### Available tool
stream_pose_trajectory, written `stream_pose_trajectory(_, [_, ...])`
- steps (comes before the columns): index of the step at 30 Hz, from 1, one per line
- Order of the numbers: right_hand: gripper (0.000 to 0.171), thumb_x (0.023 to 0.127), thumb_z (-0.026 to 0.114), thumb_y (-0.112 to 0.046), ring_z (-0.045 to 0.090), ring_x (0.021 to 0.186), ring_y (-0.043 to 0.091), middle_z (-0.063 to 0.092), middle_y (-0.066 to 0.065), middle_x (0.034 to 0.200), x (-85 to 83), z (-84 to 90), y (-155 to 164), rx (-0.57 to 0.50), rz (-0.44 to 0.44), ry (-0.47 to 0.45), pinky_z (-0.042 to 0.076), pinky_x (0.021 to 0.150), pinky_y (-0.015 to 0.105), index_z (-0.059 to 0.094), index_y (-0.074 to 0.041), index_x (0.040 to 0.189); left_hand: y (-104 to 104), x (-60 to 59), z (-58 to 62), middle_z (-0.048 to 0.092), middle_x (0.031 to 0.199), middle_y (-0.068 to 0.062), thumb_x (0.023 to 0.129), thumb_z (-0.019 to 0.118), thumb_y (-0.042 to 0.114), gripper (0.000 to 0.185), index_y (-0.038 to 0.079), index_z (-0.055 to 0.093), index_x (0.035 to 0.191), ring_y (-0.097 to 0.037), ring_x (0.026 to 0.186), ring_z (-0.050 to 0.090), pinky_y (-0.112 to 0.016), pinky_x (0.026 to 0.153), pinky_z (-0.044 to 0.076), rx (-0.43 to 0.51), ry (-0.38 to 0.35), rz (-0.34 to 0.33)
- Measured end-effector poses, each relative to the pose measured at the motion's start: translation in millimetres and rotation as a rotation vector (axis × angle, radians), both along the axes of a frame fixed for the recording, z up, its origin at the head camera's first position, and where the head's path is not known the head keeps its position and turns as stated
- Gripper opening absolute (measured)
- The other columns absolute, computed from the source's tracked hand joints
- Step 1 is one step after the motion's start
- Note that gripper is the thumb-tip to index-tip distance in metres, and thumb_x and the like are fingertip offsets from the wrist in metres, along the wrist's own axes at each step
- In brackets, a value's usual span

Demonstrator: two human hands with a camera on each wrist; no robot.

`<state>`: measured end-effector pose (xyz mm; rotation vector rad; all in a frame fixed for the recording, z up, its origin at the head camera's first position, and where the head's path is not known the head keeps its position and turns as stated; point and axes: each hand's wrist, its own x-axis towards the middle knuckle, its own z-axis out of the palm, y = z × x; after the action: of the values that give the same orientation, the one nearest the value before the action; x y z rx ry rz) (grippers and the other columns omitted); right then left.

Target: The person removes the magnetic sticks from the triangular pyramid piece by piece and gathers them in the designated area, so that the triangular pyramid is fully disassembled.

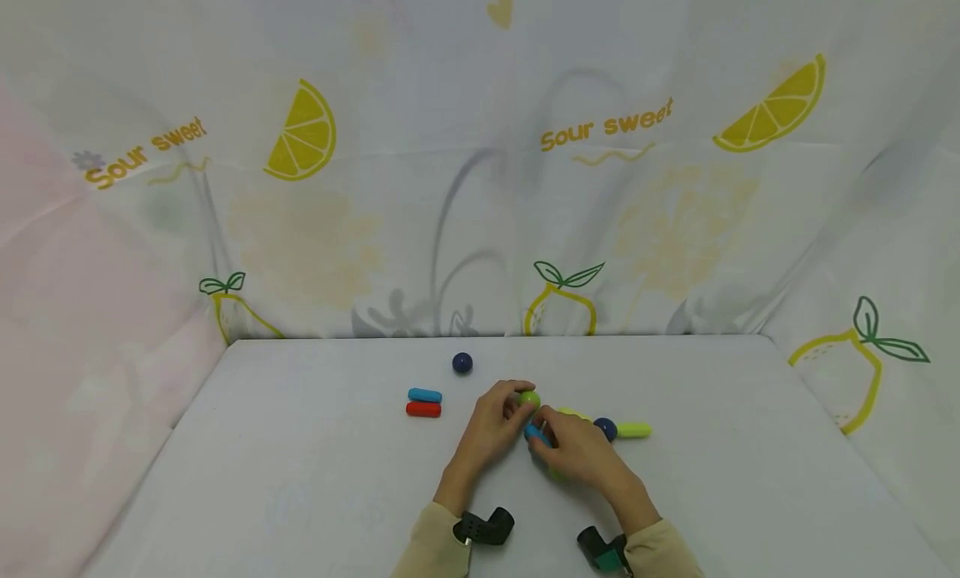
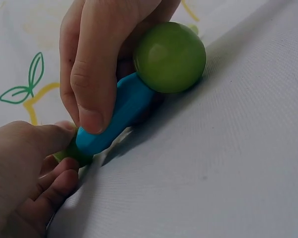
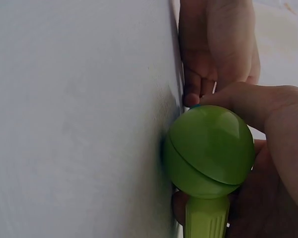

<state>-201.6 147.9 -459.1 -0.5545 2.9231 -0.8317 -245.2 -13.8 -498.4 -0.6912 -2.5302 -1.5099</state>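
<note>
My left hand [image 1: 490, 424] pinches a green ball [image 1: 529, 399] between thumb and fingers. Joined to that ball is a blue rod [image 2: 121, 111], which my right hand [image 1: 581, 449] grips from above. At the rod's other end is a second green ball [image 2: 170, 57], close to the right wrist camera. A yellow-green rod [image 3: 206, 218] sticks out of this ball. Just beyond the right hand, a dark blue ball [image 1: 604, 430] meets another yellow-green rod [image 1: 634, 430]. Part of a further yellow-green rod [image 1: 573, 413] shows behind the right hand's knuckles.
Left of the hands, a loose blue rod [image 1: 424, 395] lies alongside a red rod [image 1: 423, 410]. A single dark blue ball [image 1: 462, 363] sits near the back edge of the white table [image 1: 300, 478]. Lemon-printed cloth [image 1: 420, 145] hangs behind the table.
</note>
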Motion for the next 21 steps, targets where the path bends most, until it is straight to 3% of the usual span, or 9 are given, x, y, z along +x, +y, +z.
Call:
stream_pose_trajectory(10, [0.015,0.092,0.061,-0.028,0.045,0.062,0.002,0.051,-0.012,0.071,-4.2,-4.2,3,-0.009,0.050,-0.052,0.037,0.056,0.021,0.059,-0.016,0.100,-3,-7.8,5.1,0.063,0.100,-0.003,0.089,0.065,0.018,0.028,0.013,0.063,0.116,-0.007,0.072,0.055,-0.018,0.064,0.045,-0.065,0.022,0.031])
stream_pose_trajectory(21, [0.023,0.092,0.061,-0.034,0.046,0.066,0.001,0.052,-0.014,0.075,-5.9,-4.7,5,-0.004,0.090,-0.052,0.039,0.060,0.020,0.060,-0.017,0.107,-13,-20.3,7.0,0.064,0.108,0.002,0.088,0.066,0.016,0.028,0.020,0.064,0.115,-0.008,0.072,0.055,-0.020,0.057,0.041,-0.137,-0.006,0.207])
